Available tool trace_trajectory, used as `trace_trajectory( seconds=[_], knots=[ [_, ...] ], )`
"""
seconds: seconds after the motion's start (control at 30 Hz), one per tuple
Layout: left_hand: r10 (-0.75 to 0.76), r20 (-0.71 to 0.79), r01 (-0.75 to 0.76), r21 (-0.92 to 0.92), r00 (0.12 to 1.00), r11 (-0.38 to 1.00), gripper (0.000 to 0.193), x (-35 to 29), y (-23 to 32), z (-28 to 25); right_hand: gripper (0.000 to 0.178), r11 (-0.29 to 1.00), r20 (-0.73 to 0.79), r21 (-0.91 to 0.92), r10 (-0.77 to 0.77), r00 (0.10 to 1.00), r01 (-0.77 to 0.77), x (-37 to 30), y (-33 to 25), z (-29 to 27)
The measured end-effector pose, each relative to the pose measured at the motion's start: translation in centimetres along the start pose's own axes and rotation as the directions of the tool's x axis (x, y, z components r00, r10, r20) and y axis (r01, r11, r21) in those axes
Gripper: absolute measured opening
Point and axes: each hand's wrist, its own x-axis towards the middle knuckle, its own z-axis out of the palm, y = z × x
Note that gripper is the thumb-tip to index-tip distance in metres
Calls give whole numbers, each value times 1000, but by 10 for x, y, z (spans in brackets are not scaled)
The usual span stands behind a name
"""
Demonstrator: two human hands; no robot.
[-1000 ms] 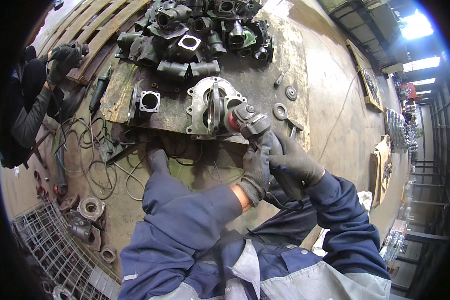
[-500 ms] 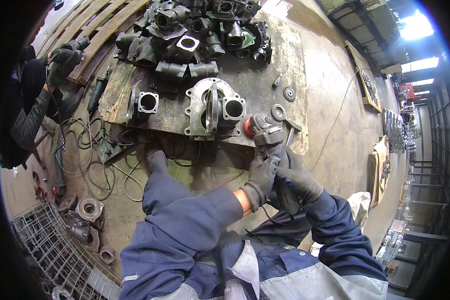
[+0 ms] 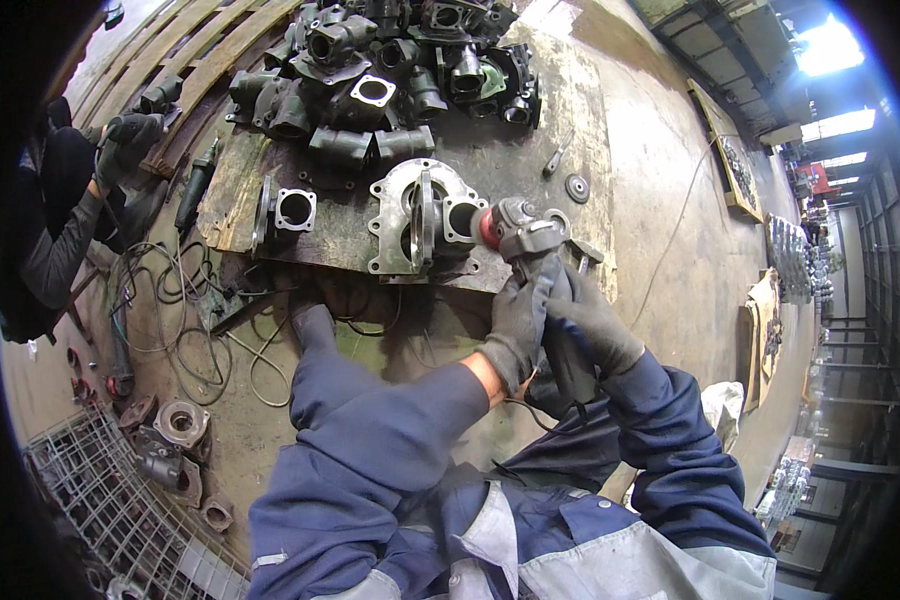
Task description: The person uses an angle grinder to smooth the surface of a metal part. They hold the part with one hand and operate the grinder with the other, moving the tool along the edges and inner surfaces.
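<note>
An angle grinder with a red-edged disc is held by both my gloved hands. My left hand wraps its body just behind the gear head. My right hand closes round the body from the other side, and a dark cable hangs from the rear. The red disc lies at the square flange of a grey metal casting with a large scalloped flange; whether they touch I cannot tell. That casting stands on a worn wooden board. To its left is a smaller casting with a square flange.
Dark castings are heaped at the board's back. A hammer and a round disc lie on its right. Another grinder leans at the left edge, above coiled cables. At far left, a co-worker's gloved hand holds a tool.
The grinder has moved up and left, bringing its red disc over to the casting's square flange. Both my hands have shifted slightly with it.
</note>
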Motion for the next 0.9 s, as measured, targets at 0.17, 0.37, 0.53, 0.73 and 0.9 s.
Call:
trace_trajectory(
  seconds=[0.17, 0.37, 0.53, 0.73, 0.9],
  knots=[
    [10, -57, -10, -2, 998, 1000, 53, 25, 11, -4, 67, 997, -42, -45, -59, 997, 57, 28, -11, 8],
    [101, -87, -109, -96, 991, 989, 49, 36, 14, -10, 67, 996, -29, -85, -5, 1000, 2, 32, -44, 21],
    [102, -114, -105, -21, 988, 994, 48, 24, 22, -13, 69, 998, 86, -53, 43, 995, -38, 39, -47, 20],
    [210, -143, -203, 60, 967, 977, 52, 0, 20, -9, 71, 985, 78, -170, 7, 997, 6, 27, -42, 22],
    [-13, -124, 13, -1, 992, 1000, 42, -15, -3, -17, 74, 989, 138, -110, 113, 984, -98, -2, -43, 18]
  ],
)
